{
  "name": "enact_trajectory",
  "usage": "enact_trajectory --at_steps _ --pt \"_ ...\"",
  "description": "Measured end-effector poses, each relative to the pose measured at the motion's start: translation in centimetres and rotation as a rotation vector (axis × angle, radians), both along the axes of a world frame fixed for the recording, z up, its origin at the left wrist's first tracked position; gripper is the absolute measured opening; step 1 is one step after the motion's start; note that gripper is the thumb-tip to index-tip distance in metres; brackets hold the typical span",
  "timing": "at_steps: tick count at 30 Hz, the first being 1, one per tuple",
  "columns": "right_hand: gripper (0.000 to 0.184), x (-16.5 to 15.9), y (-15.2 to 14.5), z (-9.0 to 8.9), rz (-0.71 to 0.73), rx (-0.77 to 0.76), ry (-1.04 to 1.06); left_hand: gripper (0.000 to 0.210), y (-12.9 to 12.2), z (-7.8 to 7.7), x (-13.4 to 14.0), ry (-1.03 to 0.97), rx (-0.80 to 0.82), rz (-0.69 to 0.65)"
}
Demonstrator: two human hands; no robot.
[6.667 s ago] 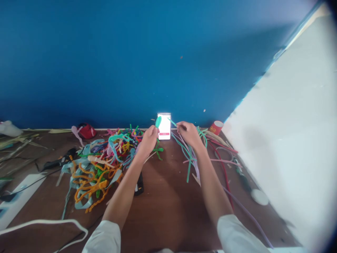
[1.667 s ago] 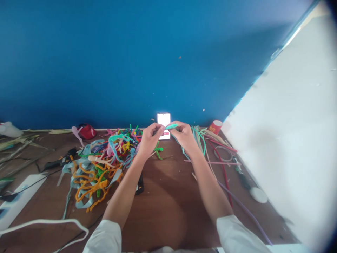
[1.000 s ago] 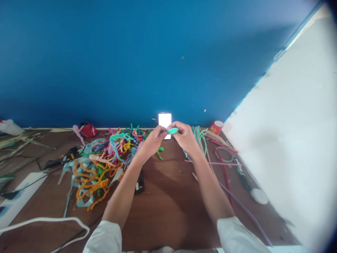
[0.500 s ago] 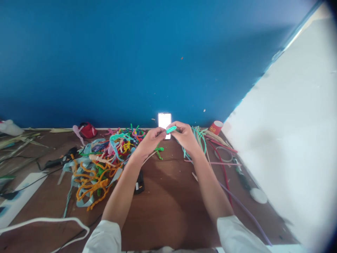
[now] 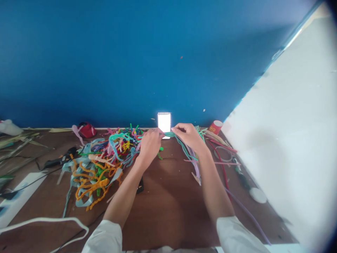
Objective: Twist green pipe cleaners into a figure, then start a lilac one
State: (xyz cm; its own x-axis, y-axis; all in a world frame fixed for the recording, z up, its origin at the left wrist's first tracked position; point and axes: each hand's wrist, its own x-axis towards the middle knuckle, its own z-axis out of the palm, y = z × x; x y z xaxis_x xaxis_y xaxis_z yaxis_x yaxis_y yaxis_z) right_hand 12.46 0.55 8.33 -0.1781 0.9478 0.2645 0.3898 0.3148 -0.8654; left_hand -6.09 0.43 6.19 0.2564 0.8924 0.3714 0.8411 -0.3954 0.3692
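Note:
My left hand (image 5: 151,143) is closed, fingertips pinching a teal-green pipe cleaner (image 5: 169,134). My right hand (image 5: 191,138) pinches at the other end of it, so the green piece spans the short gap between both hands. Just behind stands a phone (image 5: 164,122) with a glaring white screen, propped against the blue wall. Under and beside my right hand lie loose light-green pipe cleaners (image 5: 186,150) and pale lilac ones (image 5: 195,165). A small bent green piece (image 5: 160,153) rests on the table near my left hand.
A tangled heap of multicoloured pipe cleaners, with orange ones (image 5: 92,186) in front, covers the left of the brown table (image 5: 163,211). Behind it sits a red pouch (image 5: 88,130). To the right are a red cup (image 5: 215,127), a tape roll (image 5: 223,154) and a white disc (image 5: 258,195).
My hands have moved apart, the right one to the right. The bright green folded loop between them now shows as a darker strand stretched across. Lilac pipe cleaners show below my right hand.

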Motion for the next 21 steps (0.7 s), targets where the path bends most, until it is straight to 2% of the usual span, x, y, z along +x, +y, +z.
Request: enact_trajectory --at_steps 4,8,10,15,18,21 --pt "0.031 -0.7 -0.4 0.0 0.032 0.044 -0.121 0.016 0.0 -0.3 0.4 -0.009 0.082 0.048" --pt "0.03 -1.5 -0.2 -0.4 0.114 0.02 -0.154 0.016 0.4 -0.2 0.3 -0.245 0.023 0.06" --pt "0.029 -1.7 -0.1 -0.6 0.129 0.015 -0.158 0.016 0.6 -0.1 0.1 -0.441 -0.069 0.014" --pt "0.033 -1.2 0.2 -0.7 0.123 -0.004 -0.153 0.022 0.9 -0.2 -0.2 -0.869 -0.279 -0.231" --pt "0.032 -0.3 0.6 -0.8 0.112 -0.011 -0.12 0.021 0.8 0.2 -0.5 -0.954 -0.409 -0.295" --pt "0.029 0.5 1.2 -1.0 0.132 -0.008 -0.069 0.022 0.5 1.0 -1.1 -0.877 -0.48 -0.339"
